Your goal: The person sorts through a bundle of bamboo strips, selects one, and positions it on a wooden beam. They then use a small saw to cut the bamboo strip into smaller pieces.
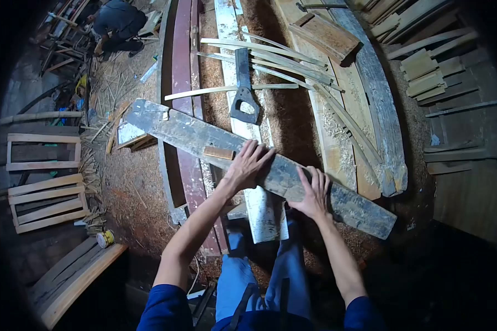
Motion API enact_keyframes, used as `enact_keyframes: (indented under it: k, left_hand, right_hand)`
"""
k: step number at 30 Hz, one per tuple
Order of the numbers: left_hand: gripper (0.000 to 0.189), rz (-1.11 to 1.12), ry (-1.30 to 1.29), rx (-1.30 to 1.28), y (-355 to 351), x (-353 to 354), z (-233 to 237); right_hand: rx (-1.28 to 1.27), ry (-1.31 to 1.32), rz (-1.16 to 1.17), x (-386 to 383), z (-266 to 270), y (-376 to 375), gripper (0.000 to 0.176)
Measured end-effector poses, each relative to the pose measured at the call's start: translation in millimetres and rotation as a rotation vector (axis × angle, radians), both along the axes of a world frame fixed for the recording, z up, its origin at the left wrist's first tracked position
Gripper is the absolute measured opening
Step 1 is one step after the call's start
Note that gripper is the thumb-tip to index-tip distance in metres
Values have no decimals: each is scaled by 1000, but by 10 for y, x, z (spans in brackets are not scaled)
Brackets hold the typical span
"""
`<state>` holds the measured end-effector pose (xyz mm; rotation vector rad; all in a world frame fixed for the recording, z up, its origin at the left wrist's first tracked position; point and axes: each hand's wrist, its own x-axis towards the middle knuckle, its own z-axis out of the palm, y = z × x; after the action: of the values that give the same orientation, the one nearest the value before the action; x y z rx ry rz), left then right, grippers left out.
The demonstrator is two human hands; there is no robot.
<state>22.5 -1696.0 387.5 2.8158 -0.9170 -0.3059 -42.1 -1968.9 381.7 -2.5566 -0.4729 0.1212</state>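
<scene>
A long, worn grey plank [204,132] lies slantwise across the bench boards, from upper left to lower right. My left hand [248,164] rests on its middle, fingers spread over the top face. Farther right, my right hand [315,194] is on the same plank with its fingers apart and the thumb at the near edge. A small brown wood block [219,153] sits on the plank just left of my left hand. Beyond the plank, a handsaw [244,91] lies on thin wooden strips [270,53], its handle towards me.
A wooden box-like piece [326,37] is at the far right of the bench. Slatted frames [47,201] and a tape roll [105,238] are at left. Another person [117,25] crouches at upper left. Stacked boards [425,71] stand at right; shavings cover the floor.
</scene>
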Motion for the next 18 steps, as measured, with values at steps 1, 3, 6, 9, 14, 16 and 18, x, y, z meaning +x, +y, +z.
enact_keyframes:
  k: [1,3,6,9,14,16,18]
  left_hand:
    - [101,10,-31,-3,30,-4,99]
    - [100,-11,-25,60,224,-142,217]
    - [81,343,-159,-234,699,-356,49]
    - [70,372,-213,-195,1047,-536,-97]
    - [60,360,-128,-288,843,-551,38]
    - [58,284,-166,-372,538,-547,-6]
    - [51,210,-191,-417,115,-586,219]
  right_hand:
    - [-12,-10,-3,-9,13,10,117]
    - [-11,-27,10,-24,60,45,117]
    - [-81,-23,-7,-54,118,113,117]
    - [-119,-12,-35,-102,113,159,119]
    - [-32,3,-110,-134,78,255,108]
    - [111,-84,-96,-89,275,372,87]
    - [248,-101,-117,-78,468,453,70]
